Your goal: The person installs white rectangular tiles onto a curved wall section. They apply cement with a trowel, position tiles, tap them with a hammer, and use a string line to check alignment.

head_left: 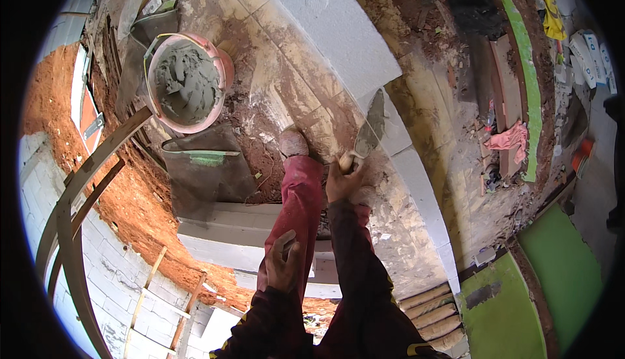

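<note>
My right hand (345, 182) grips the handle of a pointed trowel (371, 128), whose blade is smeared with grey mortar. The blade points away from me and overlaps the edge of a low wall of light grey blocks (392, 134). My left hand (283, 264) is by my red-trousered left leg, fingers loosely bent and apart, with nothing visible in them. At the far left, a pink bucket (224, 72) with a wire handle holds grey mortar (189, 82).
Loose grey blocks (228, 229) lie behind my left leg. Wooden strips (97, 157) lean at the left. Green boards (508, 307) lie at the lower right, beside several stacked sacks (433, 317). A pink cloth (509, 143) and planks (508, 79) lie beyond the wall.
</note>
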Action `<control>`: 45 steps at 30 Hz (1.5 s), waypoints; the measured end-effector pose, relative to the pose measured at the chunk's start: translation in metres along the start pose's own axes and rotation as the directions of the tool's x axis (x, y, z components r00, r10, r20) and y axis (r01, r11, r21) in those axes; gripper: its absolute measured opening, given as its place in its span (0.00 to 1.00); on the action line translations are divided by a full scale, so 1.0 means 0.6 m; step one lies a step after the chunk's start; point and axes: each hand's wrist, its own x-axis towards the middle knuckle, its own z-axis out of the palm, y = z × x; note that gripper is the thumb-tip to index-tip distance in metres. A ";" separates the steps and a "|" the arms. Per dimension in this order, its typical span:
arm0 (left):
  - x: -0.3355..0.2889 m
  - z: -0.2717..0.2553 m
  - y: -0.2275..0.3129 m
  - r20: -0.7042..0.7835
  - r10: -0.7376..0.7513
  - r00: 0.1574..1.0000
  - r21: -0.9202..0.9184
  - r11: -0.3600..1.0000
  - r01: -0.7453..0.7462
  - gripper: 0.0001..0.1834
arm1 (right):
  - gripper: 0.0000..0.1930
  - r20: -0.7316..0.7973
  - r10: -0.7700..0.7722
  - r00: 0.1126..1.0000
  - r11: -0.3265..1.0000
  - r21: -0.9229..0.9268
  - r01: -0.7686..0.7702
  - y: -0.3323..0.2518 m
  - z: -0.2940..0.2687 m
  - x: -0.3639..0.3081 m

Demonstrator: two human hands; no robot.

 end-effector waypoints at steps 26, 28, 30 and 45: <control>-0.013 0.041 -0.061 -0.092 0.047 0.995 -0.084 0.995 -0.055 0.27 | 0.09 0.795 0.386 0.468 0.402 0.311 -0.861 0.059 -0.120 0.001; 0.005 0.033 -0.038 -0.105 0.009 0.994 -0.077 0.997 -0.018 0.29 | 0.08 0.734 0.565 0.377 0.413 0.143 -0.899 0.015 -0.181 -0.098; 0.032 0.025 0.016 -0.186 0.049 0.981 -0.172 0.982 -0.081 0.35 | 0.10 0.793 0.494 0.356 0.496 0.079 -0.864 -0.051 -0.270 -0.166; 0.323 0.013 0.588 0.333 0.673 0.661 0.773 0.207 -0.600 0.53 | 0.23 0.473 0.029 0.881 0.690 0.628 -0.360 -0.238 -0.270 0.557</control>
